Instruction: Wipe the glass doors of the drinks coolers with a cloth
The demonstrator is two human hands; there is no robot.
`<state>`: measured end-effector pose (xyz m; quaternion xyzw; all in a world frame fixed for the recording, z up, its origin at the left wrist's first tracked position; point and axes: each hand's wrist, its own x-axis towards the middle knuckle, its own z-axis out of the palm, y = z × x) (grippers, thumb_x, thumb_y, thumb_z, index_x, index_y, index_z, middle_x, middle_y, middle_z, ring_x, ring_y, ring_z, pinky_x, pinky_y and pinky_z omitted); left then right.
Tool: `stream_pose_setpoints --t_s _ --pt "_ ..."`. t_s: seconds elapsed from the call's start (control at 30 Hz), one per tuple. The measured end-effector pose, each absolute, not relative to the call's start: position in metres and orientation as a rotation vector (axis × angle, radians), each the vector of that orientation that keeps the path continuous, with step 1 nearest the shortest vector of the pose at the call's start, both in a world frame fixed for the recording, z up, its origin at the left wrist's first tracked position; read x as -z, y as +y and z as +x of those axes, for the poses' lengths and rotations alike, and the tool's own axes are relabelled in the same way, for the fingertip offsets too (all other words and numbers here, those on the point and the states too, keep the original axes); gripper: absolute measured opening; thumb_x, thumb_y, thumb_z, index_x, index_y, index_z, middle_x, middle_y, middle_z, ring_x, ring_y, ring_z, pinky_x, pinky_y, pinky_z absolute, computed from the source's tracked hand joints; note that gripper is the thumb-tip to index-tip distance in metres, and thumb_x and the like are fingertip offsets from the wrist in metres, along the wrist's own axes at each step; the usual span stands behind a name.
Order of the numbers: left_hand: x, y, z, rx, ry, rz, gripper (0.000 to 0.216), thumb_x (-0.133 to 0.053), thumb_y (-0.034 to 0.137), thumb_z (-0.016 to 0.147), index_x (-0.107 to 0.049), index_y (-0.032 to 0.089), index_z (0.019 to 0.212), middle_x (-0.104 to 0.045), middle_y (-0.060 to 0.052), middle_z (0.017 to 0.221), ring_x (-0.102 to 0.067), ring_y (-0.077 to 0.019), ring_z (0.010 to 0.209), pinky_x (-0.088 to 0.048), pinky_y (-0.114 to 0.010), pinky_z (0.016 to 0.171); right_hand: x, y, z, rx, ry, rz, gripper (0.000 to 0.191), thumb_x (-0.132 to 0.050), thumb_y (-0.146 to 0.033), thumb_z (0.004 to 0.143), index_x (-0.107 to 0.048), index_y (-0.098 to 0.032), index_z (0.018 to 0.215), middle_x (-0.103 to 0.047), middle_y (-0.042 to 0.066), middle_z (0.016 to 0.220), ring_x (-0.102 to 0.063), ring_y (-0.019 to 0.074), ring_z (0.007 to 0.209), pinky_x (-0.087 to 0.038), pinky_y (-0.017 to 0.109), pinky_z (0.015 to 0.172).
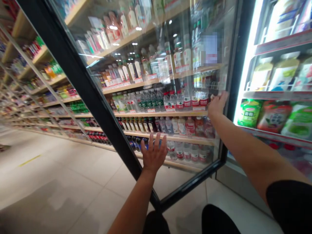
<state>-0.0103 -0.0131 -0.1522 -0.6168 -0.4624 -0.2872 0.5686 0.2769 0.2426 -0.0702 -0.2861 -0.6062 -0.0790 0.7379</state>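
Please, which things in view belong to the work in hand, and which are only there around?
In the work:
black-framed glass door
left hand, spread near it
right hand, near the door's cooler-side edge

Only around:
green pouch in lit cooler
white-capped bottles above
yellow floor strip

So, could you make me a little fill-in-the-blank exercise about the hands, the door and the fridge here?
1. The left hand is spread in front of a door whose see-through pane is made of ____.
2. The door's frame is coloured ____.
3. The right hand is nearer the lit fridge than the ____ hand is.
4. The reddish pouch stands between two pouches coloured mainly ____.

Missing words: glass; black; left; green.
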Motion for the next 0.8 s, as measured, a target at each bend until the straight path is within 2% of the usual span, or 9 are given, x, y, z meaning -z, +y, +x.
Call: stream_pose_setpoints --t_s 0.07,0.2,0.27,0.37,0.43,0.53,0.63,0.7,0.8 --pt "0.152 -0.013 -0.01 0.669 -1.086 -1.448 0.053 -0.068 0.028 0.091 -0.056 0.022 0.142 -0.063 -0.013 0.142 -0.016 -0.0287 0.158 -0.009 -0.059 0.127 0.071 0.227 0.253 0.171 -1.28 -0.676 0.057 -0.026 -0.032 0.103 -0.034 -0.01 0.155 -0.029 0.02 0.165 -0.021 0.0283 0.157 -0.017 0.059 0.129" --pt "0.153 -0.013 -0.01 0.667 -1.087 -1.438 0.049 -0.066 0.028 0.092 -0.058 0.023 0.14 -0.063 -0.013 0.142 -0.016 -0.0296 0.158 -0.01 -0.06 0.127 0.044 0.21 0.231 0.251 -1.486 -0.601 0.058 -0.038 -0.03 0.097 -0.036 -0.022 0.155 -0.032 0.008 0.166 -0.024 0.0227 0.157 -0.02 0.055 0.13" --pt "0.154 -0.013 -0.01 0.674 -1.098 -1.444 0.05 -0.065 0.028 0.092 -0.057 0.024 0.142 -0.06 -0.012 0.145 -0.017 -0.0294 0.157 -0.01 -0.06 0.127 0.015 0.22 0.237 0.168 -1.406 -0.67 0.057 -0.036 -0.027 0.096 -0.039 -0.017 0.153 -0.033 0.012 0.165 -0.025 0.0237 0.157 -0.019 0.053 0.13" --pt "0.155 -0.013 -0.01 0.689 -1.108 -1.467 0.056 -0.066 0.028 0.091 -0.053 0.025 0.146 -0.058 -0.012 0.148 -0.017 -0.0287 0.158 -0.008 -0.059 0.127 -0.025 0.237 0.242 -0.041 -1.102 -0.896 0.058 -0.029 -0.022 0.095 -0.041 -0.001 0.148 -0.033 0.024 0.161 -0.026 0.0288 0.156 -0.016 0.054 0.13" --pt "0.155 -0.013 -0.01 0.694 -1.107 -1.469 0.057 -0.066 0.027 0.091 -0.052 0.024 0.146 -0.058 -0.012 0.148 -0.016 -0.0282 0.158 -0.007 -0.059 0.127 -0.034 0.23 0.23 -0.019 -1.07 -0.918 0.058 -0.026 -0.021 0.096 -0.039 0.0 0.149 -0.033 0.024 0.162 -0.025 0.0294 0.156 -0.013 0.055 0.13" --pt "0.155 -0.014 -0.011 0.685 -1.102 -1.472 0.052 -0.065 0.028 0.092 -0.055 0.023 0.143 -0.06 -0.013 0.146 -0.014 -0.0283 0.158 -0.006 -0.059 0.128 -0.022 0.186 0.197 0.256 -1.379 -0.704 0.058 -0.028 -0.026 0.1 -0.034 -0.012 0.156 -0.029 0.012 0.166 -0.018 0.0249 0.159 -0.014 0.055 0.131" --pt "0.154 -0.015 -0.011 0.681 -1.101 -1.499 0.052 -0.066 0.027 0.091 -0.056 0.02 0.142 -0.062 -0.014 0.143 -0.013 -0.0289 0.158 -0.006 -0.059 0.127 -0.009 0.146 0.176 0.469 -1.847 -0.417 0.058 -0.036 -0.036 0.101 -0.034 -0.029 0.158 -0.035 -0.002 0.164 -0.019 0.0222 0.159 -0.018 0.052 0.131" --pt "0.154 -0.014 -0.01 0.694 -1.097 -1.499 0.053 -0.066 0.027 0.092 -0.055 0.021 0.143 -0.062 -0.014 0.143 -0.014 -0.0286 0.158 -0.007 -0.059 0.127 -0.016 0.14 0.172 0.494 -1.945 -0.355 0.059 -0.036 -0.039 0.1 -0.032 -0.033 0.159 -0.036 -0.004 0.164 -0.02 0.0229 0.159 -0.017 0.052 0.131" --pt "0.155 -0.014 -0.01 0.709 -1.101 -1.471 0.05 -0.063 0.027 0.093 -0.056 0.023 0.142 -0.061 -0.013 0.144 -0.02 -0.0282 0.157 -0.009 -0.058 0.127 -0.04 0.152 0.162 0.392 -1.661 -0.509 0.061 -0.026 -0.034 0.103 -0.02 -0.026 0.163 -0.029 0.001 0.168 -0.012 0.0228 0.16 -0.012 0.055 0.131"
